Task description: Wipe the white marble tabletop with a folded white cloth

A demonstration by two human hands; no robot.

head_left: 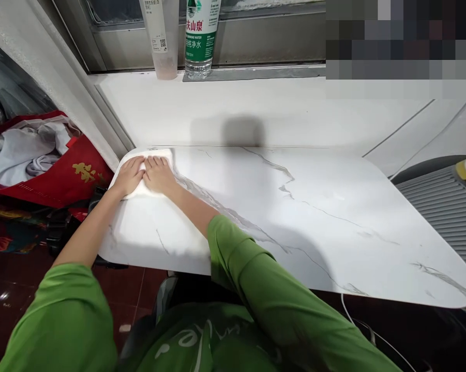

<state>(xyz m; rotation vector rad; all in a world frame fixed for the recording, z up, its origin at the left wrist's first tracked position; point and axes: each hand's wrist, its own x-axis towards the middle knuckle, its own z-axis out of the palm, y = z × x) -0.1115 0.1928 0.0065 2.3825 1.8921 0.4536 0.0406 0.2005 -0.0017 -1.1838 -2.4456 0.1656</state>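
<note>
A folded white cloth (154, 189) lies flat on the white marble-patterned tabletop (233, 181), at its far left corner. My left hand (129, 175) rests palm down on the cloth's left part, fingers stretched out. Beside it, my right hand (157, 174) presses flat on the cloth as well, fingers pointing away from me. The two hands touch or nearly touch at the thumbs. Part of the cloth is hidden under both palms.
On the sill behind the table stand a clear plastic cup (165, 62) and a water bottle (200, 46) with a green label. A red bag (68, 178) of clothes sits at the left. Grey ribbed surface (434, 201) at right; white cable (347, 310) below the table.
</note>
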